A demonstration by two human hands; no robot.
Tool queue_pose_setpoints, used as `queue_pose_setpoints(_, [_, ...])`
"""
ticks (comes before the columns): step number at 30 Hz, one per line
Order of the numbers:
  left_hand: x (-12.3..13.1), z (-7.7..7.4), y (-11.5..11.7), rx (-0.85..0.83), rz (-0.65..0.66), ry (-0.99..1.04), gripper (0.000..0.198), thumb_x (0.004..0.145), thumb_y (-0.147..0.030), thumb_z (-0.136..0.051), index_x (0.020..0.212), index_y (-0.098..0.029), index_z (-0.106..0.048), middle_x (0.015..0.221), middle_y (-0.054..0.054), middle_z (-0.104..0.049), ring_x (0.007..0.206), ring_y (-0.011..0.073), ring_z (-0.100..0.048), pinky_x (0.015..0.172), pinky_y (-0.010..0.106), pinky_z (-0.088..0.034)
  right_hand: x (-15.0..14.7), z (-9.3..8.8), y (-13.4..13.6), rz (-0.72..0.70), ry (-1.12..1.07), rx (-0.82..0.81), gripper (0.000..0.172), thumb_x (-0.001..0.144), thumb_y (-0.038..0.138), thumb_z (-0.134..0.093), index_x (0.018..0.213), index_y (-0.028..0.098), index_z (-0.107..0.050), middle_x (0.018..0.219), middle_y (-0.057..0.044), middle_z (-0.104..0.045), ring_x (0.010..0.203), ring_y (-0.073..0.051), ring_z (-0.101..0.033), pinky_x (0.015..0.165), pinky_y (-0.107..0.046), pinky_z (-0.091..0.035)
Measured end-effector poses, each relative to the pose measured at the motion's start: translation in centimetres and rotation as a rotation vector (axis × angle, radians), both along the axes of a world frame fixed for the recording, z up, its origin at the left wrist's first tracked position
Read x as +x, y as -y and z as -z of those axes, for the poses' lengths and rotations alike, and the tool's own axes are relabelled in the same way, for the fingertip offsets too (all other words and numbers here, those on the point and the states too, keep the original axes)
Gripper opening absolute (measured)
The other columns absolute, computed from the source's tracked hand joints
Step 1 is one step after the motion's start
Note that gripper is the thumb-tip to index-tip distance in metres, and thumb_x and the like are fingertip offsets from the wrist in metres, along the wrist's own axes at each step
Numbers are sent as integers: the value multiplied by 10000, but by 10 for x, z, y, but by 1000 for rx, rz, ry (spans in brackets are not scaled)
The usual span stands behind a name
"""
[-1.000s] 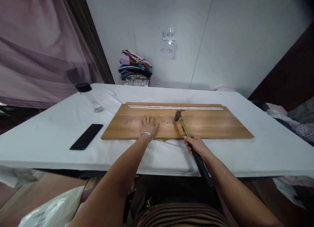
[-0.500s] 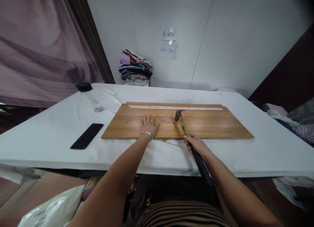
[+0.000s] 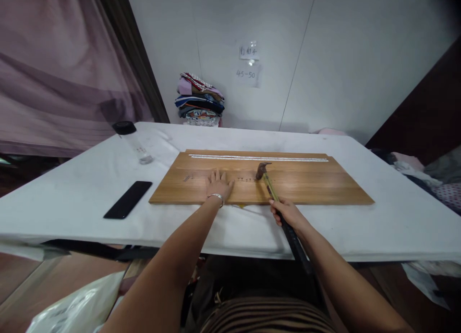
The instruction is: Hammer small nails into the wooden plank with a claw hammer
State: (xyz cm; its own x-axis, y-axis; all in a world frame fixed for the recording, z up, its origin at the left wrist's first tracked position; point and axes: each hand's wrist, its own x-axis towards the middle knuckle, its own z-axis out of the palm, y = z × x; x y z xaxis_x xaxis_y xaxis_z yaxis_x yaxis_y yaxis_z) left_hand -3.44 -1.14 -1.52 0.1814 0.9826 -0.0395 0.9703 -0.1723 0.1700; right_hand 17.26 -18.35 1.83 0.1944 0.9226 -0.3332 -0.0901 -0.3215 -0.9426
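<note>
My right hand (image 3: 286,213) is wrapped round the handle of a claw hammer (image 3: 272,186). The rusty hammer head is at the middle of a wooden board (image 3: 313,184), over a row of small nails (image 3: 247,179). Whether the head touches a nail, I cannot tell. Flat on the board, left of that row, lies my left hand (image 3: 218,185) with its fingers spread and a bracelet at the wrist. Several loose nails (image 3: 188,178) lie to its left. Two white strips (image 3: 257,158) run along the board's far edge.
A black phone (image 3: 128,200) lies left of the board on the white-covered table (image 3: 65,203). Behind it a clear bottle with a black lid (image 3: 135,143) stands. Folded clothes (image 3: 200,100) are stacked past the far edge, by a wall with paper notes (image 3: 248,64).
The hammer head is slightly lower, closer to the board. My left hand stays in the same place.
</note>
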Motion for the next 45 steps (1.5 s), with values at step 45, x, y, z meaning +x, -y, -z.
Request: queue_pose_setpoints(45, [-1,3,-1,25,-4,-16,714,1027,-548,-292,1613,-173,-455,1736,136,-312,1602,348,-263,1289,539,-227,1,1,-3,3,-6,13,416,642,532,-749,766,245,-475,551,93,-499,369,-60,-396,346,-217,-322])
